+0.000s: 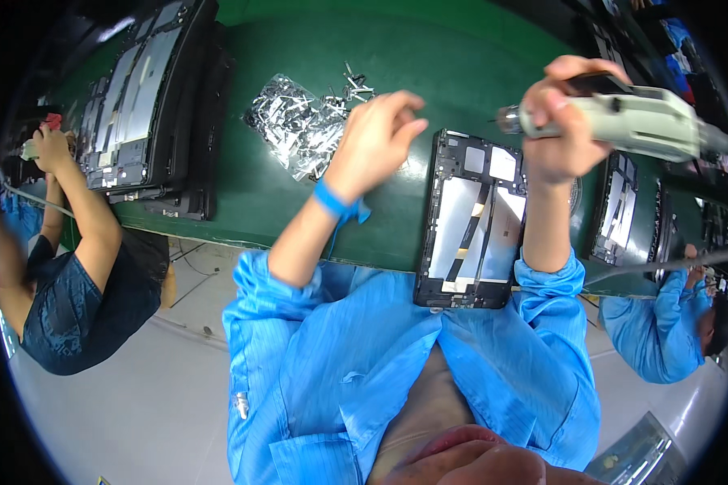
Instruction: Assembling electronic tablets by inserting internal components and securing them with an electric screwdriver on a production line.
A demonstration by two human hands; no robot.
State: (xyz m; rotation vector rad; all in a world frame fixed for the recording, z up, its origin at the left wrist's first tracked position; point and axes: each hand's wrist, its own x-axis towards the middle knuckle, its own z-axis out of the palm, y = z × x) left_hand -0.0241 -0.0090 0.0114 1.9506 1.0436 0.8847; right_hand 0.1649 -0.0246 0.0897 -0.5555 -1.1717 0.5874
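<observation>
My right hand [560,121] is wrapped round a pale electric screwdriver [643,121], held up at the right with its thin bit pointing left. Below it, an opened tablet-like device [459,230] with a black frame and silver inner plates lies at the table's near edge, close to my body. My left hand [378,141], a blue band on its wrist, hovers left of the device's far end. Its fingers are bent, with a gap between thumb and forefinger, and nothing shows between them. Beside it lies a clear plastic bag of small shiny strip-like parts [291,121].
Some loose small dark parts [354,85] lie behind the bag on the green table [255,48]. A tall stack of similar devices [154,97] stands at the left. Another device [617,206] lies at the right. Co-workers sit at both sides; the left one holds a tool.
</observation>
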